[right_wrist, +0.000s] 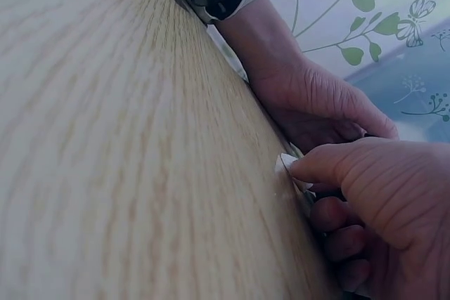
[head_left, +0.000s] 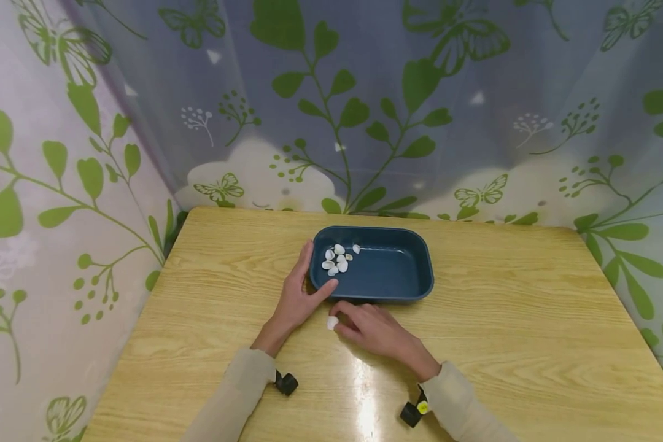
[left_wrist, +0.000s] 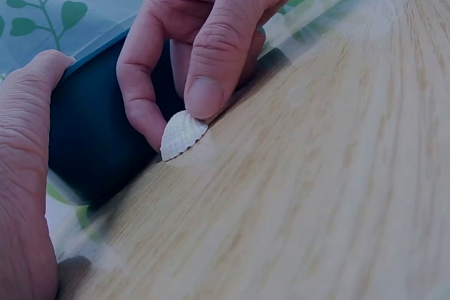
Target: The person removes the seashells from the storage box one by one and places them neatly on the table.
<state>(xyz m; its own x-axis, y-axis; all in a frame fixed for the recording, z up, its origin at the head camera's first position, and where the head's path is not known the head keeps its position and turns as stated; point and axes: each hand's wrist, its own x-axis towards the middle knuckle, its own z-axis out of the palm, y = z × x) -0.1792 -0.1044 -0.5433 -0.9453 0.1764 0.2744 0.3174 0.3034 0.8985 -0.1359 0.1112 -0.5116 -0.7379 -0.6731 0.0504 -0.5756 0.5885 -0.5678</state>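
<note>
A deep blue rectangular tray (head_left: 387, 298) stands on the table, with several small white seashells (head_left: 342, 266) gathered at its left end. My left hand (head_left: 298, 291) grips the tray's near left corner, its thumb at the near rim and its fingers along the left side. Just in front of the tray, my right hand (head_left: 372, 331) pinches one white ribbed seashell (left_wrist: 183, 135) between thumb and forefinger. That shell is low over the tabletop, its scalloped edge turned down. In the right wrist view, the right thumb (right_wrist: 330, 163) covers part of the shell.
The wooden table (head_left: 530, 319) extends to both sides of the tray. Behind it hangs a curtain (head_left: 364, 123) printed with leaves and butterflies, and similar cloth lines the sides. Each wrist wears a small black camera (head_left: 286, 383).
</note>
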